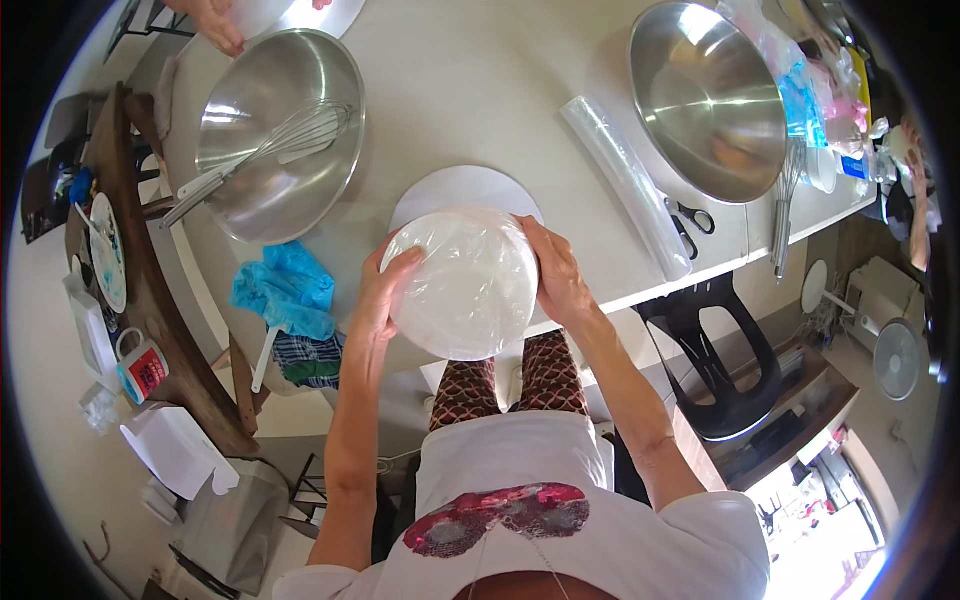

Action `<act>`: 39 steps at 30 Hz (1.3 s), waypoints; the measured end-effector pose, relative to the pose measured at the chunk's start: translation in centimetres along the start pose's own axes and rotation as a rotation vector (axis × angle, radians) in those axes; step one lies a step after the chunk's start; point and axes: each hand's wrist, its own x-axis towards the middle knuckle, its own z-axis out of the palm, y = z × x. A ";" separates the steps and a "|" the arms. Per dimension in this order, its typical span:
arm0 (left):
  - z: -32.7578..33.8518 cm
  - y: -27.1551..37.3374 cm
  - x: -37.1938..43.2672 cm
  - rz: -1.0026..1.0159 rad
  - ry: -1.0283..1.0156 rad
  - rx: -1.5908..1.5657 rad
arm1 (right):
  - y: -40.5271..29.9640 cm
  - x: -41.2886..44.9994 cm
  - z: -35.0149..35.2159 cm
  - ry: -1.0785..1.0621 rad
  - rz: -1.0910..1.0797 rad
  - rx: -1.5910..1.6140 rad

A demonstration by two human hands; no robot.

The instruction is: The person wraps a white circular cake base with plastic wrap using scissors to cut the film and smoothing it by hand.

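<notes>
Between my two hands is a round white thing (465, 289) covered in wrinkled clear plastic film; what lies under the film cannot be told. My left hand (386, 285) grips its left rim, thumb on top. On the opposite rim, my right hand (556, 271) holds it with fingers curled underneath. Behind it a round white board (465, 184) lies on the table, partly covered from view. To the right rests a roll of clear plastic film (626, 187), with black-handled scissors (688, 225) beside it.
A steel bowl (300, 202) at left holds a whisk (259, 150). Another steel bowl (709, 97) and whisk (786, 202) are at right. Blue plastic (289, 289) lies near the front-left edge. Another person's hand (214, 26) shows at top left. A black chair (720, 360) stands right.
</notes>
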 end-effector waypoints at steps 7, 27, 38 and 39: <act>2.4 1.0 -0.8 0.047 0.105 0.119 | -1.7 0.8 -1.5 0.067 -0.057 -0.369; 3.6 0.2 -0.1 0.067 0.170 0.121 | 1.3 -5.5 6.6 0.106 -0.614 -1.644; 2.9 -0.2 0.1 0.095 0.183 0.184 | -1.7 -6.1 1.5 0.474 -0.753 -1.561; 3.0 -0.3 0.1 0.093 0.180 0.182 | -2.4 -6.2 3.0 0.333 -0.746 -1.550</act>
